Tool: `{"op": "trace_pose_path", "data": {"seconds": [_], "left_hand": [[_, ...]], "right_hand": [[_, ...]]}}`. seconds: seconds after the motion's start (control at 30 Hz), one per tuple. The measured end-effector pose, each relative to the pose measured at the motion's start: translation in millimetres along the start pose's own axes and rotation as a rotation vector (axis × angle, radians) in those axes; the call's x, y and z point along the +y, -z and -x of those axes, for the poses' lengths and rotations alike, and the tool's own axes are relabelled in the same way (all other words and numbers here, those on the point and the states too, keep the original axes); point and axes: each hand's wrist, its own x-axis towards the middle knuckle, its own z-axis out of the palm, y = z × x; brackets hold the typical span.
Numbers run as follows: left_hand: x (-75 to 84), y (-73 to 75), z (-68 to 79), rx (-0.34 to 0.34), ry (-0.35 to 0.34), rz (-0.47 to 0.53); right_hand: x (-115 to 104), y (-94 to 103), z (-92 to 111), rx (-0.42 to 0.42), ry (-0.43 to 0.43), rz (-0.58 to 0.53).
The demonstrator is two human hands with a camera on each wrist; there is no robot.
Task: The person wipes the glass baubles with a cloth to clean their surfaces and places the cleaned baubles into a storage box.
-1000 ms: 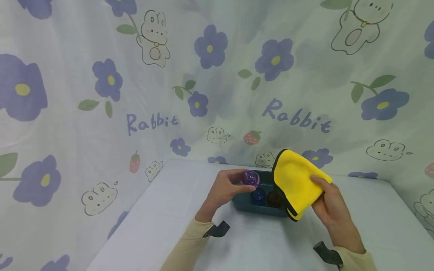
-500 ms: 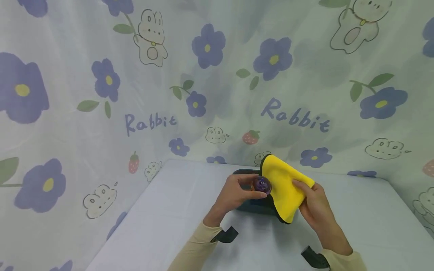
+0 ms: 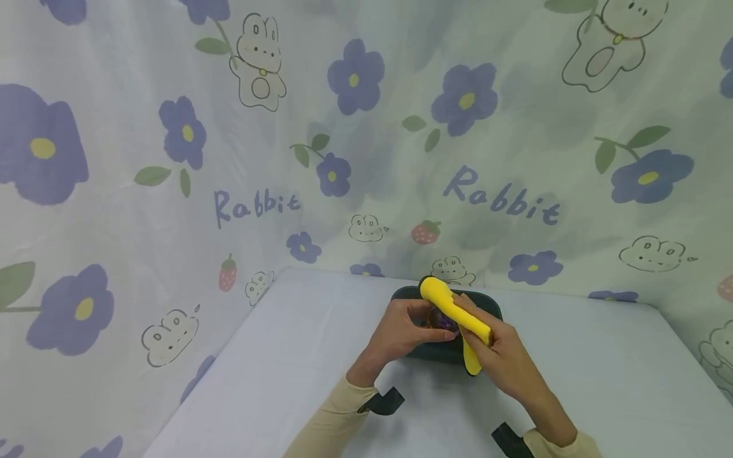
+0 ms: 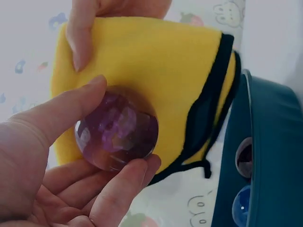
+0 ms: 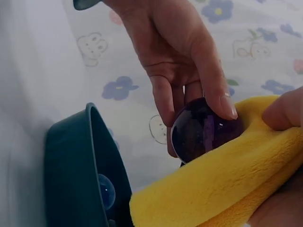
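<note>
Between thumb and fingers, my left hand (image 3: 401,332) holds a clear purple glass ball (image 4: 118,130) above the dark teal bin. My right hand (image 3: 504,353) grips a folded yellow cloth (image 5: 222,175) with black edging, thumb on one face. In the right wrist view the cloth lies right against the ball's side, and in the left wrist view it spreads behind the ball. The head view shows the ball partly hidden by the cloth and the left fingers.
Below the hands stands the teal bin (image 5: 71,165) on a white table (image 3: 275,369). Inside it sit a blue ball (image 4: 242,206) and a dark ball (image 4: 244,158). A curtain (image 3: 389,146) printed with flowers and rabbits hangs behind the table.
My right hand has carried the cloth left and brought it against the ball, turning it nearly edge-on to the head view. My left hand moved slightly right and down with the ball.
</note>
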Motion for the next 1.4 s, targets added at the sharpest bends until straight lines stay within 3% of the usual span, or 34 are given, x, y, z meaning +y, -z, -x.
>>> {"op": "trace_pose_path", "data": {"seconds": [0.33, 0.63, 0.8, 1.2, 1.4], "left_hand": [[-9.8, 2.8, 2.5, 0.020, 0.048, 0.032], [-12.8, 0.6, 1.4, 0.085, 0.077, 0.002], [-11.0, -4.1, 2.8, 0.090, 0.048, -0.031], [-4.9, -8.2, 6.7, 0.039, -0.035, -0.048], [-0.4, -9.6, 7.4, -0.004, -0.096, -0.038]], "right_hand": [[-2.5, -8.9, 5.8, -0.044, 0.122, 0.194], [-11.8, -10.4, 7.4, -0.045, 0.182, 0.266], [-13.2, -8.9, 8.2, -0.025, 0.227, 0.299], [-9.4, -2.1, 6.8, -0.078, 0.181, 0.307], [-4.2, 8.6, 4.9, -0.112, 0.110, 0.170]]}}
